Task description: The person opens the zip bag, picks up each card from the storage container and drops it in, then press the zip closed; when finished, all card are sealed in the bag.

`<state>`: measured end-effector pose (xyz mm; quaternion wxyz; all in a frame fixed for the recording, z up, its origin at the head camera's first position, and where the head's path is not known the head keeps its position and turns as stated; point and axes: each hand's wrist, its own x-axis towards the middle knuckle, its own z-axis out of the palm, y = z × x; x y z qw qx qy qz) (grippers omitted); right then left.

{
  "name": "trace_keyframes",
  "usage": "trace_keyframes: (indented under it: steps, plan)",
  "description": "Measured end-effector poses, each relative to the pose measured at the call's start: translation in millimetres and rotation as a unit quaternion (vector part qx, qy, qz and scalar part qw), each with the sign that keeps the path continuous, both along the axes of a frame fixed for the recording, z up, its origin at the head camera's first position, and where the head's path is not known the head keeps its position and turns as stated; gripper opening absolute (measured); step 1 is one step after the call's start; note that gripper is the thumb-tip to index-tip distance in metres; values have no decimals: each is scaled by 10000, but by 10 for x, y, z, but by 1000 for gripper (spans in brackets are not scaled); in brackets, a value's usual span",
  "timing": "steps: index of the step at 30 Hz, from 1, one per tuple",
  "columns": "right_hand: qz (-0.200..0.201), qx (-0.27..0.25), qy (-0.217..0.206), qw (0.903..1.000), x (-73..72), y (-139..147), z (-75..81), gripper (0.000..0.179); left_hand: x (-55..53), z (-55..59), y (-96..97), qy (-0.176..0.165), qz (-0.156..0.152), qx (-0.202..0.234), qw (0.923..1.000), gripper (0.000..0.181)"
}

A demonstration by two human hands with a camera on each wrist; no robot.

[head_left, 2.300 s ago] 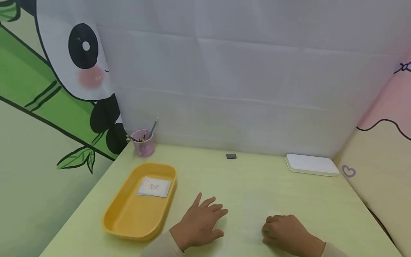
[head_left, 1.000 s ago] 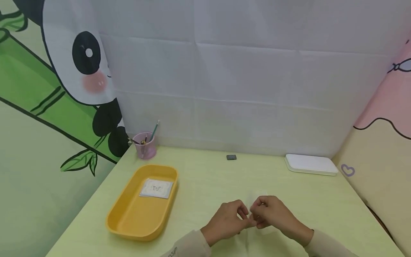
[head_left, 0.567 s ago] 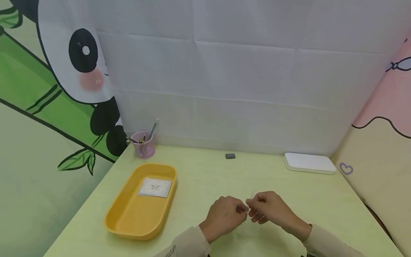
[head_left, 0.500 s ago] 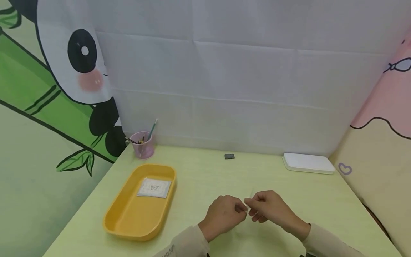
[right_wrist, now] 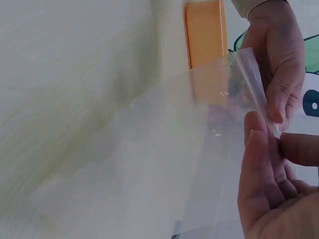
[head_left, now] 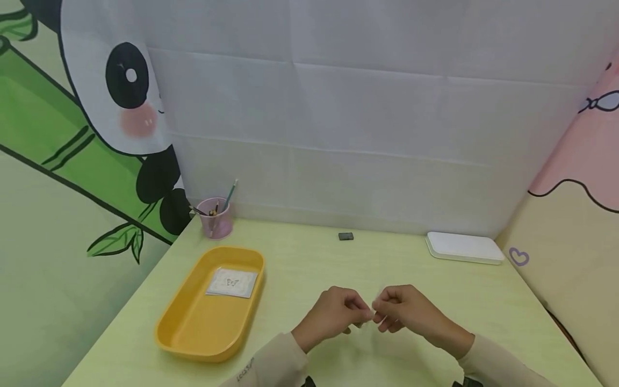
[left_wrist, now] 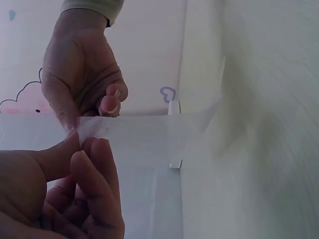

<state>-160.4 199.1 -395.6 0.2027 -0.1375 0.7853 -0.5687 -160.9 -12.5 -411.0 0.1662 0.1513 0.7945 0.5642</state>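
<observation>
A clear plastic bag (right_wrist: 164,144) hangs down between the two hands, its top edge doubled into a narrow band. My left hand (head_left: 333,312) pinches that edge between thumb and fingers. Right beside it, my right hand (head_left: 411,312) holds the same edge, thumb against the fingertips. In the left wrist view the bag (left_wrist: 144,134) stretches away from the meeting fingertips, its far corner bent up close to the table. From the head the bag is barely visible, mostly hidden by the hands.
A yellow tray (head_left: 193,349) with a white printed packet (head_left: 232,283) inside stands on the left of the table (head_left: 300,258). Toward the back are a pink cup (head_left: 217,223) of pencils, a small dark grey block (head_left: 345,236) and a flat white case (head_left: 464,248).
At first the left hand was spread above the table and the right rested on it. Both hands have since come together and lifted the bag's edge; the left fingers have shifted along it slightly.
</observation>
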Motion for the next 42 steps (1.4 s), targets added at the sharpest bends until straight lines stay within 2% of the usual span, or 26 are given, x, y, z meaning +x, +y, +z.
trace_keyframes:
  steps: [5, 8, 10, 13, 15, 16, 18, 20, 23, 25, 28, 30, 36, 42]
  plan:
    - [168, -259, -102, 9995, 1, 16, 13, 26, 9, 18, 6, -853, 105, 562, 9947, 10]
    - [83, -302, -140, 9994, 12, 15, 39, 25, 14, 25, 23, -1085, 132, 780, 9910, 12]
    - [-37, -237, -132, 9996, 20, 9, 48, 23, 22, 25, 38, -841, 62, 658, 9943, 11]
    - [-175, -88, -81, 9998, 28, -3, 44, 27, 51, 16, 64, 55, -116, 117, 9998, 10]
    - [-248, 57, -55, 9997, 34, -3, 37, 33, 76, 9, 80, 635, -203, -225, 9975, 10]
    - [-249, 128, -28, 9996, 36, 1, 32, 35, 87, 8, 85, 819, -219, -314, 9959, 10]
    - [-195, 273, 26, 9994, 36, 14, 29, 37, 105, 9, 85, 902, -200, -336, 9952, 10]
    - [-59, 359, 94, 9993, 34, 28, 27, 33, 110, 12, 79, 807, -127, -289, 9962, 10]
    - [207, 338, 124, 9991, 30, 40, 28, 29, 114, 13, 76, 799, -109, -632, 9947, 12]
    - [317, 320, 127, 9989, 35, 34, 30, 29, 124, 7, 87, 946, -230, -1053, 9897, 15]
    - [373, 456, 177, 9981, 46, 12, 19, 28, 154, -12, 112, 1309, -479, -1661, 9762, 21]
    - [384, 599, 214, 9972, 52, -12, 4, 27, 178, -34, 124, 1484, -507, -1940, 9684, 23]
    - [376, 889, 195, 9951, 46, -55, -9, 22, 213, -95, 180, 2029, -104, -2429, 9485, 22]
    - [318, 1011, 313, 9939, 24, -75, 17, 25, 208, -97, 211, 2249, 211, -2573, 9396, 22]
